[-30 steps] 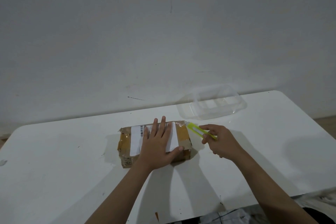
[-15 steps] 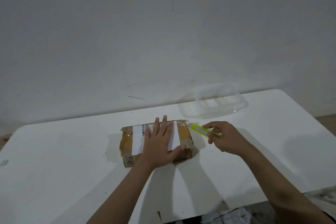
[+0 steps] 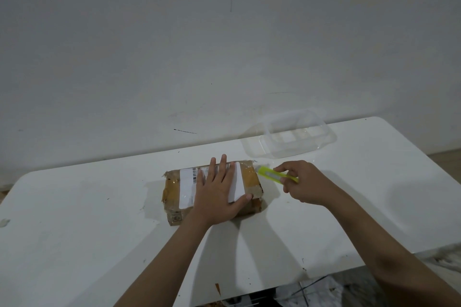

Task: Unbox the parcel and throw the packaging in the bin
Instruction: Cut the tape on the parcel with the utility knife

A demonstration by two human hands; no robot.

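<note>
The parcel point(image 3: 212, 192), a brown cardboard box wrapped in clear tape with a white label point(image 3: 189, 188) across its top, is lying flat on the white surface point(image 3: 74, 219) a little left of the frame's centre. The left hand point(image 3: 219, 197) is pressing down on top of it with the palm flat and the fingers point(image 3: 222, 164) spread out and released, gripping nothing; the thumb is reaching toward the parcel's lower right corner. The right hand point(image 3: 305, 183) is hovering just to the right of the parcel, its fingers clenched around a yellow-green cutter point(image 3: 274, 175). The cutter is pointing up and to the left, and its tip is sitting right at the parcel's upper right corner; whether it is actually touching the tape cannot be told.

Behind the right hand, toward the upper right of the surface, a clear plastic tray point(image 3: 296, 137) is standing near the back edge. The surface is showing small dark specks and an orange mark at its lower edge. A plain pale wall point(image 3: 224, 45) with a few faint scuffs is filling the upper half of the frame. In the lower right corner, below the surface edge, dim clutter is showing on the floor, too blurred to identify.
</note>
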